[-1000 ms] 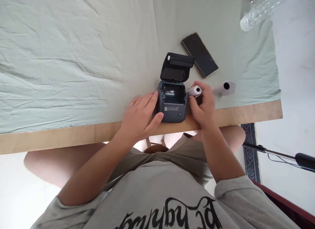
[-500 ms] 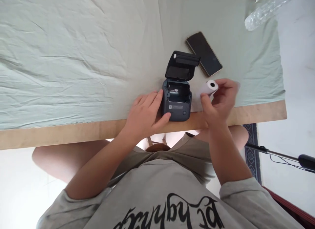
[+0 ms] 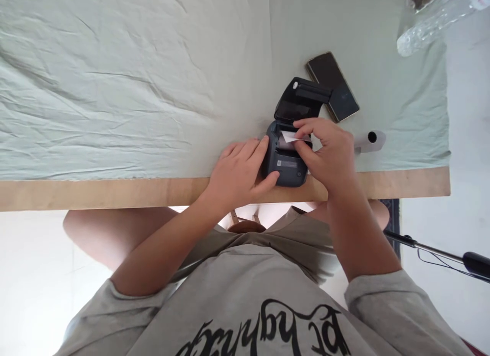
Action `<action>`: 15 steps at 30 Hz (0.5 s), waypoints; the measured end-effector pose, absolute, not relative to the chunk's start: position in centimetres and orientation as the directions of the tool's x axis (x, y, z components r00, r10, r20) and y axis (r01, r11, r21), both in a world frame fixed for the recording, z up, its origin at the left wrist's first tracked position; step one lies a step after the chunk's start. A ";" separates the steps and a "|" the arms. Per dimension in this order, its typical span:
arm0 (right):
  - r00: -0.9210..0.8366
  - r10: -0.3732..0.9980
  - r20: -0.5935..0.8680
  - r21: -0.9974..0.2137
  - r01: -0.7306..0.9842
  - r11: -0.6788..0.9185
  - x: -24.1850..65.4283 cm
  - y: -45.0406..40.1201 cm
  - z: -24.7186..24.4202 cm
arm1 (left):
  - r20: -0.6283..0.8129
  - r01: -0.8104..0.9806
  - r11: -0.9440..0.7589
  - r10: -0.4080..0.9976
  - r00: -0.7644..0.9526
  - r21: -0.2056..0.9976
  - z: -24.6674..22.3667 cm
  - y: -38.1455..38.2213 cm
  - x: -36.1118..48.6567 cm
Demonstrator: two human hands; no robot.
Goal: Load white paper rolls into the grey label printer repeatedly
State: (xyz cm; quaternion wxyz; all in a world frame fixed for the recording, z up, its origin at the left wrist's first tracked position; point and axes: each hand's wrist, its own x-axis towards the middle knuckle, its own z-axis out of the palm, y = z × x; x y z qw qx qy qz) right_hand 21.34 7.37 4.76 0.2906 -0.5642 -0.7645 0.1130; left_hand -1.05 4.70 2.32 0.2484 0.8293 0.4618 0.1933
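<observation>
A small dark blue printer point(image 3: 287, 171) lies near the table's front edge, its black lid point(image 3: 302, 101) raised. My left hand point(image 3: 245, 167) rests against the printer's left side, fingers stretched and thumb on its front. My right hand point(image 3: 325, 144) is over the open compartment, thumb and fingertips pinching a piece of white paper point(image 3: 290, 136) there. How far the paper reaches under my fingers is hidden. To the right of my right hand, a white paper roll point(image 3: 372, 141) lies on the cloth, partly hidden by the hand.
A dark phone point(image 3: 335, 85) lies behind the printer, touching or just under its lid. Clear plastic bottles point(image 3: 432, 27) lie at the back right. A wooden strip point(image 3: 115, 193) forms the table's front edge, beside the green cloth point(image 3: 153, 91).
My right hand has left the white roll on the cloth and moved left to the printer's compartment, where it now pinches white paper. My left hand stays at the printer. The view has shifted slightly.
</observation>
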 end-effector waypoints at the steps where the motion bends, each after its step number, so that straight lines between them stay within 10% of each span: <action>1: -0.197 0.917 0.348 -0.503 0.786 0.360 21.2 7.0 4.9 | 0.083 0.670 -0.444 0.863 0.498 0.595 2.4 4.7 -1.0; 15: 0.020 0.815 0.579 -0.562 0.734 0.382 20.0 1.6 1.5 | 0.090 0.591 -0.286 0.936 0.339 0.754 6.8 9.6 0.6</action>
